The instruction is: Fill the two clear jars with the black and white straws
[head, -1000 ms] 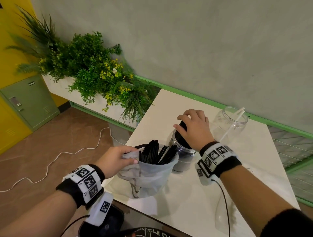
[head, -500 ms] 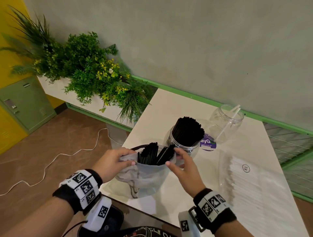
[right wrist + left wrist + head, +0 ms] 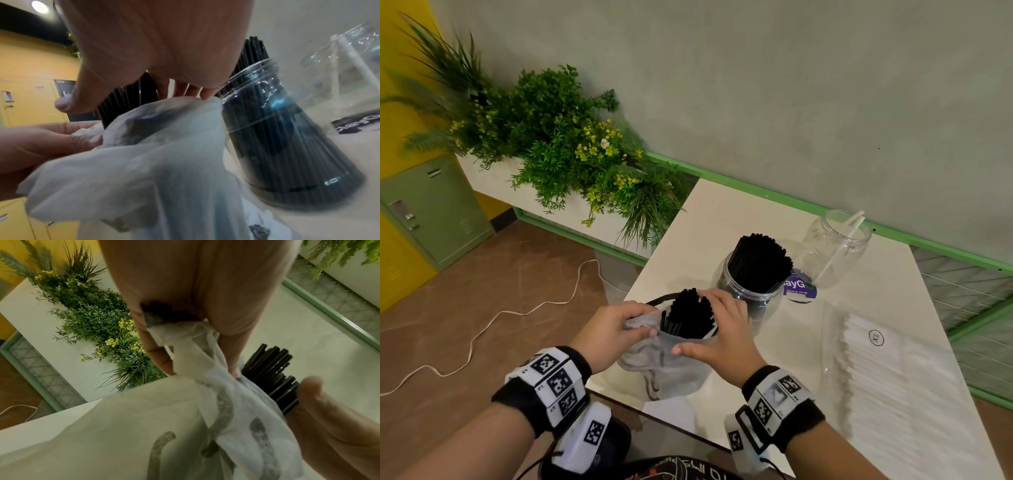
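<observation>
A white plastic bag (image 3: 664, 370) stands at the table's near left corner with a bundle of black straws (image 3: 688, 315) sticking out of it. My left hand (image 3: 647, 325) pinches the bag's rim on the left side. My right hand (image 3: 709, 318) is curled round the bundle, thumb in front and fingers behind. Just beyond stands a clear jar (image 3: 750, 291) packed with black straws (image 3: 760, 260). Farther right is the second clear jar (image 3: 835, 260), holding one white straw (image 3: 840, 245). A clear pack of white straws (image 3: 900, 377) lies on the right.
A purple round label or lid (image 3: 799, 287) lies between the two jars. The white table (image 3: 722, 219) ends close behind the bag on the left and near side. A planter with green plants (image 3: 558, 144) stands left of it, and a green rail (image 3: 774, 195) runs along the wall.
My right hand left the top of the black-straw jar, came back to the bag and closed round the straws there. My left hand kept its hold on the bag's rim.
</observation>
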